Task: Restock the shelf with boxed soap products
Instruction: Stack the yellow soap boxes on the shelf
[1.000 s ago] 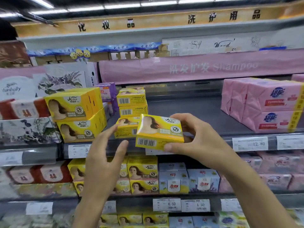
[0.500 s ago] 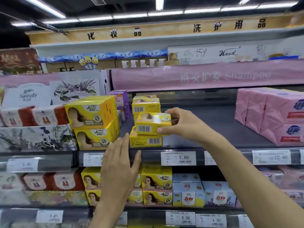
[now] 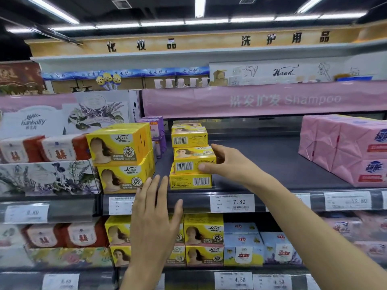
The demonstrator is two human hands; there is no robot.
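A: Change since half a second back?

B: Box (image 3: 193, 162) is down. It was held just over the stack and now sits flat on the bottom box (image 3: 190, 181), frame centre, barcode facing out. Right hand (image 3: 228, 164) still pinches its right end, thumb low in front, fingers over the top. Left hand (image 3: 155, 222) has risen, fingertips now level with the shelf (image 3: 272, 164) lip. Fingers are straight and spread, holding nothing. Touching the lip? Cannot tell.

A: What does the shelf hold?

B: Centre: the front stack, two boxes. Behind it a back box (image 3: 189, 137) shows a barcode; anything under it is hidden. Left of centre: two big boxes (image 3: 119, 147), one on the other. Far right: pink packs (image 3: 345, 149), stacked, count unclear.

A: Price?

B: Tag (image 3: 232, 203) on the lip, just below the stack, reads 7.80.
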